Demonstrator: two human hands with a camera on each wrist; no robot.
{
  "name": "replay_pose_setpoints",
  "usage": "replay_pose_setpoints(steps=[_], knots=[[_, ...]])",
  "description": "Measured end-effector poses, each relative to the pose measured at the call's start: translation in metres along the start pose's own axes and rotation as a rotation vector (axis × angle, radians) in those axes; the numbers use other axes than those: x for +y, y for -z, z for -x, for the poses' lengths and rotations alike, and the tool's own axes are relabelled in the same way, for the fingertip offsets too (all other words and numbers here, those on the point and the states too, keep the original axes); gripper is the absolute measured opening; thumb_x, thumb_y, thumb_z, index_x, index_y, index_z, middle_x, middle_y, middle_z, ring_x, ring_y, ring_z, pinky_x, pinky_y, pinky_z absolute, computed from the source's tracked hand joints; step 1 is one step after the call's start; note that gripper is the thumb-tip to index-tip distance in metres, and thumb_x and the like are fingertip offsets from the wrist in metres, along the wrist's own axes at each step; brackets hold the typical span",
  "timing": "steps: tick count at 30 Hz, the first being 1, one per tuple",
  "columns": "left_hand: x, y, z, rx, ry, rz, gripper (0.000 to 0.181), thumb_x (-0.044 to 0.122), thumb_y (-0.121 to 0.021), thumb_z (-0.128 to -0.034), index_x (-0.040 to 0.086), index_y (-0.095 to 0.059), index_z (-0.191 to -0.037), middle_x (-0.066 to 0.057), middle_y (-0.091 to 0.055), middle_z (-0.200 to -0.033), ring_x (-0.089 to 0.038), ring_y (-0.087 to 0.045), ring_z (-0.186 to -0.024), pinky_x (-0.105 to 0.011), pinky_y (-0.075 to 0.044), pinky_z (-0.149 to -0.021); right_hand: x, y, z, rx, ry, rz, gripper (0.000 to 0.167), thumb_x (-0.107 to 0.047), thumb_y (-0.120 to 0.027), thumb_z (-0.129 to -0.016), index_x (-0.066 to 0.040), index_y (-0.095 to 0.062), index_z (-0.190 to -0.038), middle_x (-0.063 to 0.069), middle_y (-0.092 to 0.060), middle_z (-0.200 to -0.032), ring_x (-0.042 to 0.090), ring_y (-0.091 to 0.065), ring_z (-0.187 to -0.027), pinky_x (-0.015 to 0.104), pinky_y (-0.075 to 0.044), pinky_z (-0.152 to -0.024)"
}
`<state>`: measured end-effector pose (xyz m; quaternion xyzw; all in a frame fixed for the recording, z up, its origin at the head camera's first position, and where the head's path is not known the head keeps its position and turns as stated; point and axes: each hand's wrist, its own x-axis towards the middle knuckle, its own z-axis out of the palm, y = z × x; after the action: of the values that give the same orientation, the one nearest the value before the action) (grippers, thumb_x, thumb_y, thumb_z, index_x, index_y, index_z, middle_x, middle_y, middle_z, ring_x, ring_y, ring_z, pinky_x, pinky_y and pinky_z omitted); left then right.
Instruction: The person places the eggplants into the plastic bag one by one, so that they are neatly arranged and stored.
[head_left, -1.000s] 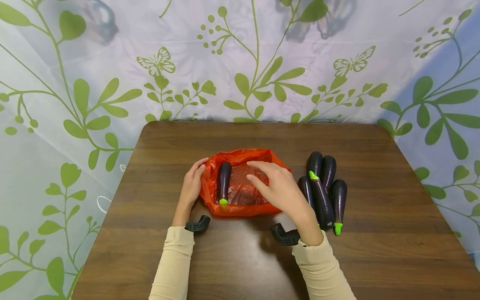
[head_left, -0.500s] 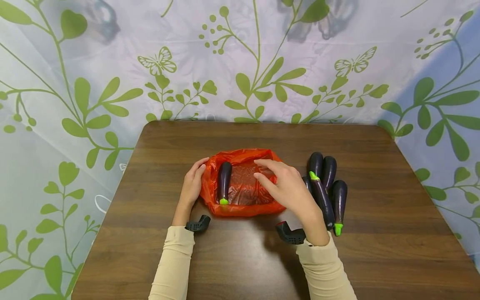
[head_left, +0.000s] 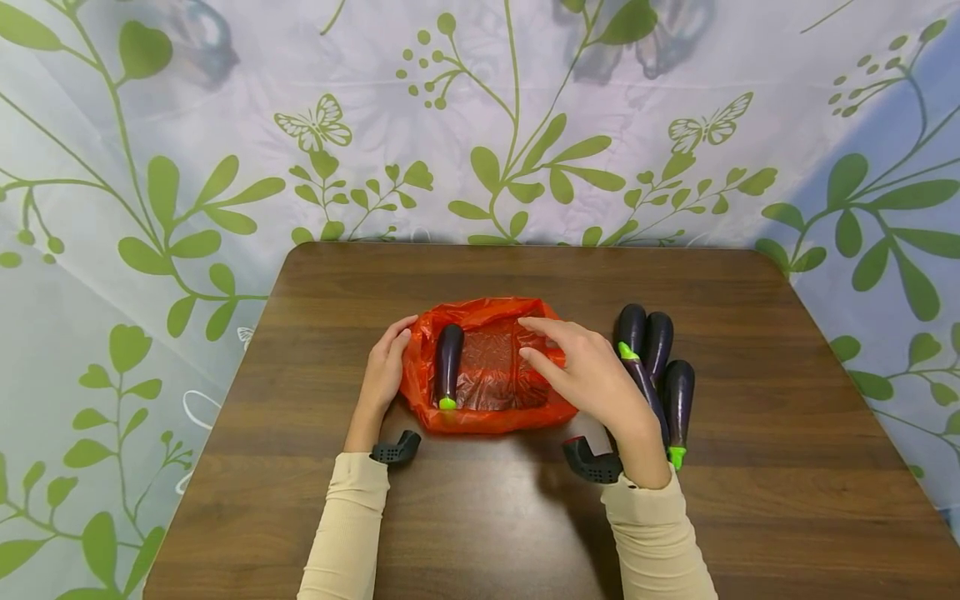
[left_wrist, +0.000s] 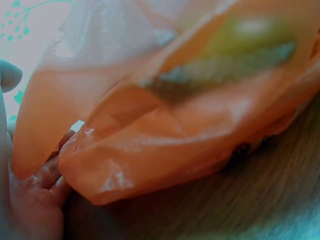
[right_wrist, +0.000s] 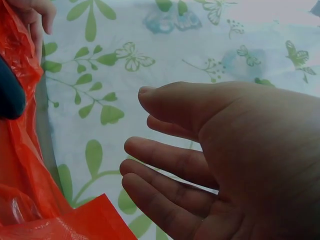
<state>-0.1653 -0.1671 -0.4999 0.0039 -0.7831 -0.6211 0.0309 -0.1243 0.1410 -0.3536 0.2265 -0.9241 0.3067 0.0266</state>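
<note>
1. Inside the red bag (head_left: 480, 422), one eggplant (head_left: 448, 362) is already laid; at least four other eggplants (head_left: 679, 396) are left outside, on the table (head_left: 487, 525).
2. Bag's left side is touched by the left hand (head_left: 384, 367), fingers relaxed, no grip visible; the right hand (head_left: 600, 379) is held wide open, empty, over the other side.
3. Its bare palm is shown only by the right wrist view.

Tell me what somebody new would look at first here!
Probably the bright red bag, open on the brown table, with one dark eggplant lying inside at its left. The left hand touches the bag's left side; the empty right hand hovers by its right side. More eggplants lie bunched on the right.
</note>
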Motion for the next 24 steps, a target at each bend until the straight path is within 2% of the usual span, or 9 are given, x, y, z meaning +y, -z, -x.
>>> replay_pose_setpoints(steps=[10,18,24], knots=[[-0.001,0.001,-0.001,-0.003,0.002,-0.005,0.048,0.047,-0.041,-0.1091,0.022,-0.057,-0.146,-0.006,-0.056,-0.150,-0.029,-0.052,-0.137,-0.053,-0.038,-0.118,0.008,0.007,0.003,-0.005,-0.031,0.002,0.048,-0.029,-0.070,-0.099,-0.013,-0.061,-0.144,0.010,-0.065,-0.140,0.033,-0.064,-0.124,0.054,-0.052,-0.103],[-0.002,0.001,-0.001,-0.006,0.013,-0.001,0.048,0.048,-0.041,-0.1089,0.023,-0.057,-0.146,-0.005,-0.056,-0.150,-0.029,-0.052,-0.138,-0.053,-0.038,-0.118,0.016,0.010,0.005,-0.022,-0.040,-0.003,0.050,-0.028,-0.070,-0.099,-0.011,-0.059,-0.145,0.011,-0.065,-0.140,0.027,-0.074,-0.104,0.049,-0.060,-0.091],[-0.003,0.001,-0.001,-0.008,0.003,0.005,0.047,0.047,-0.041,-0.1092,0.022,-0.057,-0.146,-0.006,-0.056,-0.150,-0.029,-0.051,-0.138,-0.052,-0.038,-0.119,0.022,0.012,0.005,-0.018,-0.044,-0.004,0.049,-0.025,-0.070,-0.099,-0.010,-0.059,-0.145,0.012,-0.065,-0.139,0.028,-0.073,-0.100,0.050,-0.060,-0.089]])
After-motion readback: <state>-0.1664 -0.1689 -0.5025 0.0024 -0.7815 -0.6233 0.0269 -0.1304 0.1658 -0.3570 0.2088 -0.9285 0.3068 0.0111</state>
